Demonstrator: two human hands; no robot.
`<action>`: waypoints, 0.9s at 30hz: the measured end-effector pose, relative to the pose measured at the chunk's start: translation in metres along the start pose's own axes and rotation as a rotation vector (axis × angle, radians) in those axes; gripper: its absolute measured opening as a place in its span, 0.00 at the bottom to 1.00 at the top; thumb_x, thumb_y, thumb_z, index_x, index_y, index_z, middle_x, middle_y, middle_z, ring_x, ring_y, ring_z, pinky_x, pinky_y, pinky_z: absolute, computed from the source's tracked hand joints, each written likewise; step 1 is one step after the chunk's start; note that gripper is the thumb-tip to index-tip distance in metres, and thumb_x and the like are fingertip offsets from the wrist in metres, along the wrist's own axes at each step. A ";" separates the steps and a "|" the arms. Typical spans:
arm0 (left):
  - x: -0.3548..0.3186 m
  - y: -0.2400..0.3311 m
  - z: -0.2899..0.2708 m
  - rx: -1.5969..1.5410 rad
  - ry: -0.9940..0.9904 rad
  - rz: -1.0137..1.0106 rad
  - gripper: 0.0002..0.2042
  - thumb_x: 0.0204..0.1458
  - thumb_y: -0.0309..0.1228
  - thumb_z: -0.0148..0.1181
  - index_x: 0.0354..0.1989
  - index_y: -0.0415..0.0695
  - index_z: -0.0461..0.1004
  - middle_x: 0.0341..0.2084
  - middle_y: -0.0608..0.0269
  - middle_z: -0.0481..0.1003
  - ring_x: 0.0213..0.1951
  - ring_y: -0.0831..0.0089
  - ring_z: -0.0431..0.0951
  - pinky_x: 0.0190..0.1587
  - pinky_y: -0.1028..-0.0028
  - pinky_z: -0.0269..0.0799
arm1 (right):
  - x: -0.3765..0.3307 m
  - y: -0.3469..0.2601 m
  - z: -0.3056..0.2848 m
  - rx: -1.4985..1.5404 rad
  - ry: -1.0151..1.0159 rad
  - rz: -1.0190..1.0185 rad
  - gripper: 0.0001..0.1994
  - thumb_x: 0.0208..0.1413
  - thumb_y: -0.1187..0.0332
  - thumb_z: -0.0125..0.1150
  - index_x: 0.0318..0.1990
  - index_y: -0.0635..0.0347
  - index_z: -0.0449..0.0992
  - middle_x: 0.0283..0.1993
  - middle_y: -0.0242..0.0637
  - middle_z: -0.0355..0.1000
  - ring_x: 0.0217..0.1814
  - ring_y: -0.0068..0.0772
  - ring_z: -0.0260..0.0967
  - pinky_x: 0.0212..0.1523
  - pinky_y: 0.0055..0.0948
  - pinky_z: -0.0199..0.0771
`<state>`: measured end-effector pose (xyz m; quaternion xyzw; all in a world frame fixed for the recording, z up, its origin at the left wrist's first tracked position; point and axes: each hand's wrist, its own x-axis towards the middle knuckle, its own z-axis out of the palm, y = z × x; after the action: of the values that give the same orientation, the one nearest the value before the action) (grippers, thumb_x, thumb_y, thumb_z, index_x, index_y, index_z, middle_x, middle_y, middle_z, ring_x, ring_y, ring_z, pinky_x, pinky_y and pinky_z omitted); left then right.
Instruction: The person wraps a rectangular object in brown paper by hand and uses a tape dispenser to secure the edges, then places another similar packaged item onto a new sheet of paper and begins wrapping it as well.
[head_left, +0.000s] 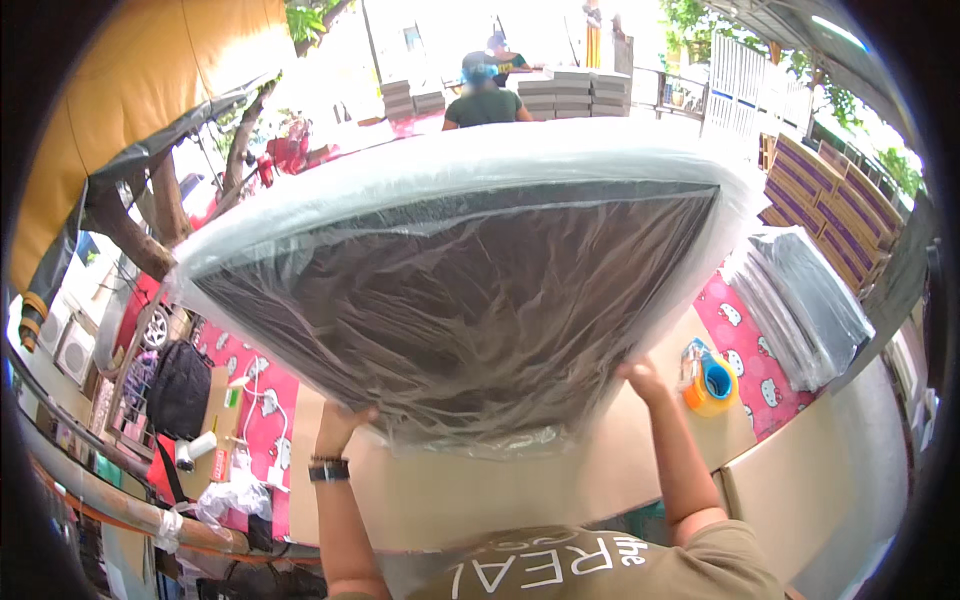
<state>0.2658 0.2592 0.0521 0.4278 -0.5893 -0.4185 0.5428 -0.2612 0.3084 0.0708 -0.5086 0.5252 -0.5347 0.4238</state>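
A large flat dark panel (480,300) with a thick white padded border is wrapped in clear, wrinkled plastic. It is held up and tilted above a sheet of brown cardboard (480,500). My left hand (345,425) grips its lower left edge, with a dark band on the wrist. On the lower right edge is my right hand (642,380), its thumb showing and the other fingers partly hidden behind the wrap. To the right of that hand, a tape dispenser (712,380) with a blue core and orange-yellow roll lies on the cardboard.
Plastic-wrapped grey panels (800,305) lie at right on a pink patterned cloth (770,395). Brown cartons (825,205) are stacked behind. A black backpack (180,390), power strip (279,465) and crumpled plastic (235,495) sit at left. People (485,105) stand beyond, near stacked grey slabs (570,95).
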 end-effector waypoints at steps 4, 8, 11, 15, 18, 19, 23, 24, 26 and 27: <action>0.006 0.087 0.012 -0.698 0.184 0.454 0.35 0.52 0.54 0.48 0.61 0.41 0.52 0.50 0.63 0.64 0.52 0.71 0.62 0.58 0.67 0.54 | 0.015 -0.091 -0.001 0.531 0.099 -0.725 0.45 0.47 0.34 0.44 0.64 0.59 0.45 0.66 0.42 0.47 0.67 0.39 0.44 0.65 0.40 0.41; 0.040 0.056 0.016 -0.372 0.248 0.309 0.28 0.58 0.49 0.39 0.63 0.48 0.50 0.55 0.64 0.60 0.56 0.66 0.60 0.59 0.66 0.54 | 0.055 -0.076 0.020 0.296 0.175 -0.509 0.44 0.45 0.38 0.48 0.63 0.60 0.46 0.64 0.41 0.49 0.66 0.38 0.45 0.65 0.39 0.43; 0.034 0.099 0.053 -0.619 0.227 0.224 0.26 0.58 0.49 0.38 0.61 0.49 0.52 0.54 0.65 0.62 0.54 0.67 0.62 0.56 0.65 0.59 | 0.056 -0.095 0.020 0.296 0.120 -0.543 0.44 0.44 0.41 0.51 0.62 0.61 0.48 0.63 0.41 0.51 0.65 0.37 0.47 0.64 0.38 0.44; 0.036 0.078 0.034 -0.623 0.183 0.146 0.26 0.58 0.50 0.38 0.61 0.49 0.53 0.54 0.65 0.62 0.53 0.67 0.64 0.54 0.66 0.63 | 0.082 -0.114 0.015 0.193 0.099 -0.435 0.43 0.42 0.45 0.56 0.61 0.62 0.50 0.62 0.41 0.53 0.64 0.37 0.48 0.63 0.37 0.46; 0.038 0.093 0.047 -0.592 0.235 0.203 0.27 0.57 0.52 0.38 0.61 0.49 0.53 0.53 0.65 0.63 0.52 0.67 0.65 0.53 0.67 0.64 | 0.076 -0.116 0.024 0.211 0.090 -0.458 0.42 0.41 0.47 0.59 0.61 0.63 0.51 0.61 0.41 0.54 0.63 0.36 0.50 0.62 0.36 0.48; 0.040 0.089 0.040 -0.595 0.211 0.204 0.27 0.57 0.52 0.38 0.61 0.49 0.52 0.53 0.65 0.62 0.52 0.67 0.65 0.53 0.67 0.64 | 0.072 -0.118 0.028 0.217 0.081 -0.468 0.42 0.40 0.48 0.60 0.60 0.63 0.52 0.60 0.41 0.55 0.63 0.36 0.50 0.62 0.36 0.48; 0.045 0.083 0.042 -0.573 0.212 0.141 0.30 0.56 0.55 0.38 0.61 0.47 0.52 0.54 0.63 0.61 0.54 0.66 0.63 0.53 0.65 0.63 | 0.076 -0.121 0.016 0.129 0.051 -0.423 0.42 0.38 0.52 0.64 0.59 0.65 0.53 0.59 0.41 0.57 0.62 0.35 0.52 0.61 0.34 0.50; 0.041 0.076 0.044 -0.663 0.188 0.182 0.30 0.55 0.52 0.41 0.61 0.46 0.51 0.55 0.62 0.60 0.55 0.65 0.62 0.54 0.65 0.61 | 0.075 -0.119 0.011 0.092 0.048 -0.403 0.42 0.38 0.53 0.65 0.59 0.65 0.54 0.59 0.41 0.57 0.62 0.35 0.52 0.61 0.34 0.51; 0.024 0.063 0.034 -0.801 0.165 0.294 0.30 0.54 0.47 0.47 0.62 0.45 0.50 0.57 0.59 0.59 0.57 0.62 0.60 0.57 0.63 0.59 | 0.067 -0.101 0.014 0.078 0.017 -0.391 0.42 0.37 0.55 0.67 0.59 0.66 0.55 0.58 0.41 0.58 0.61 0.34 0.53 0.61 0.34 0.52; 0.015 0.057 0.035 -0.509 0.218 0.385 0.34 0.50 0.47 0.53 0.61 0.44 0.50 0.56 0.59 0.59 0.56 0.62 0.60 0.56 0.64 0.59 | 0.053 -0.095 0.019 0.069 0.000 -0.404 0.42 0.37 0.56 0.69 0.58 0.66 0.55 0.57 0.41 0.59 0.61 0.34 0.53 0.60 0.33 0.52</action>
<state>0.2270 0.2616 0.1089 0.2018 -0.4745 -0.3939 0.7609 -0.2414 0.2616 0.1688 -0.5888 0.3939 -0.6264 0.3252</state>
